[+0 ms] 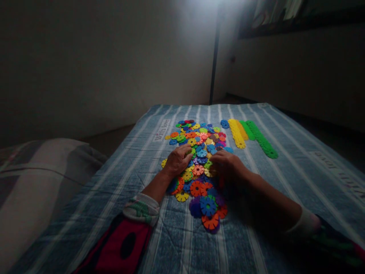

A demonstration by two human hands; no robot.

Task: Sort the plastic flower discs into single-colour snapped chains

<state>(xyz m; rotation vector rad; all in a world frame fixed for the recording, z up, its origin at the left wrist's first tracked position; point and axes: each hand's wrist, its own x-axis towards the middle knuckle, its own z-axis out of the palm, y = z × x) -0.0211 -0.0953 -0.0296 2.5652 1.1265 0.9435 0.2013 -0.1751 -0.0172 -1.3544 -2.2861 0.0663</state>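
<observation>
A heap of colourful plastic snowflake discs [199,152] lies spread on a blue striped bedsheet [285,179]. My left hand [178,160] rests palm down on the left side of the heap, fingers curled over a few discs. My right hand [226,164] lies on the right side of the heap, fingers bent onto the discs; whether either hand grips a disc is hidden. Beyond the heap lie rows of joined discs: a yellow row [236,134], an orange-yellow one [243,130], and two green rows [261,139]. A lone blue disc [224,123] sits beside them.
A grey pillow or folded blanket [37,175] lies at the left of the bed. A dark vertical pole [214,57] stands against the wall behind the bed. The room is dim; a dark wall and shelf run along the right.
</observation>
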